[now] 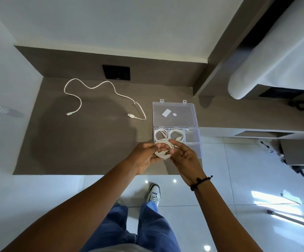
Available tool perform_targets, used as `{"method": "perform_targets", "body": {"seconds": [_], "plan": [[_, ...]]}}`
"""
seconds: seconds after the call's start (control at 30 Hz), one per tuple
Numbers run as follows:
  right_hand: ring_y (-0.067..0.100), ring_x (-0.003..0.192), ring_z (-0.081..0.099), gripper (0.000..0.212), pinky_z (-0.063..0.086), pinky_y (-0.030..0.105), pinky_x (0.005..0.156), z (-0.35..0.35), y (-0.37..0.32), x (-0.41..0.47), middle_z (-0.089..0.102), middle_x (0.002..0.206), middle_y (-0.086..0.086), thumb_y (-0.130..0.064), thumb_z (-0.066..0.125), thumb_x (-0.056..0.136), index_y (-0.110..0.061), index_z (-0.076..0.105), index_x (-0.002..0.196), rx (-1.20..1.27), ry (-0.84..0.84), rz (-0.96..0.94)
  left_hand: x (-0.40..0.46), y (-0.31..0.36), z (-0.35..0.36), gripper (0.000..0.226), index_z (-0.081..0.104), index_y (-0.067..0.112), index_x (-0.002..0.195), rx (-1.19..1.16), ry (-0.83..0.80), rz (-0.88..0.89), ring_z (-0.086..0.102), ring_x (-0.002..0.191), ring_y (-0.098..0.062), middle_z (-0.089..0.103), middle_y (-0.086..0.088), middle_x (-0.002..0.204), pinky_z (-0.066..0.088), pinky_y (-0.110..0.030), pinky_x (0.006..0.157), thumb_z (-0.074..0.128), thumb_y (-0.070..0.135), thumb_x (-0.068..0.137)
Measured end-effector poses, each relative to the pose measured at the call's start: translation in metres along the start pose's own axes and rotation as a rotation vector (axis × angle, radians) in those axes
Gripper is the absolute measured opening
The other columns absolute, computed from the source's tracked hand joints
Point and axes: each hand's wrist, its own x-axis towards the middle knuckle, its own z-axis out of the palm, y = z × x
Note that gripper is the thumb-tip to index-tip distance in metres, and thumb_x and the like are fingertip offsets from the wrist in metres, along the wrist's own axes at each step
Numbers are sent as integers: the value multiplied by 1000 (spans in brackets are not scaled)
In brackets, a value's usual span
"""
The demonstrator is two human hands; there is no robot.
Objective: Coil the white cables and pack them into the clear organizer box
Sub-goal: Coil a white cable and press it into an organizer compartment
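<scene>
Both hands hold one coiled white cable [163,155] just above the desk's front edge, over the near left corner of the clear organizer box [193,140]. My left hand [145,155] grips the coil's left side; my right hand [184,159] pinches its right side. Two coiled white cables [169,134] lie in the box's two far left compartments. The box lid [174,114] lies open flat behind it. A loose uncoiled white cable [100,86] snakes across the brown desk [85,142] at the left.
A black socket plate [116,72] sits at the desk's back. White walls close the desk in at left and behind. A lower shelf unit [256,131] extends to the right. Glossy white floor tiles and my shoe [154,192] show below.
</scene>
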Motion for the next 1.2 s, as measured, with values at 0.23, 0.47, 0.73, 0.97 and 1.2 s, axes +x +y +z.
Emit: {"method": "perform_targets", "body": {"seconds": [0.23, 0.47, 0.73, 0.97, 1.2], "plan": [[32, 100, 72, 35, 61, 36, 84, -22, 5, 28, 74, 110, 21, -5, 67, 91, -3, 62, 125, 69, 164, 63, 31, -6, 4, 15, 73, 10, 107, 90, 54, -67, 81, 90, -26, 83, -9, 96, 66, -33, 74, 65, 21, 102], [33, 91, 72, 24, 59, 41, 82, -25, 21, 50, 76, 96, 17, -5, 66, 93, -10, 66, 115, -123, 165, 82, 45, -17, -9, 18, 74, 11, 107, -78, 7, -92, 79, 96, -18, 83, -5, 102, 63, -32, 84, 57, 15, 105], [24, 75, 75, 25, 63, 36, 72, -27, 35, 71, 76, 84, 5, -15, 81, 81, -11, 69, 101, -622, 296, -8, 60, -23, -22, 16, 79, 5, 81, 641, 378, 198, 61, 63, -20, 69, -15, 68, 48, -30, 68, 80, 19, 89], [20, 70, 64, 16, 54, 30, 69, -21, 46, 83, 70, 76, 0, -20, 79, 82, -19, 64, 86, -967, 326, -75, 59, -20, -16, 19, 76, 16, 103, 1070, 416, 405, 73, 72, -22, 78, -6, 77, 52, -28, 68, 82, 15, 85], [29, 76, 65, 12, 49, 26, 74, -21, 41, 88, 68, 88, 9, -17, 78, 83, -15, 66, 83, -1231, 206, -75, 58, -19, -18, 12, 77, 8, 80, 1374, 337, 489, 66, 81, -38, 73, -21, 80, 48, -37, 77, 73, 12, 90]]}}
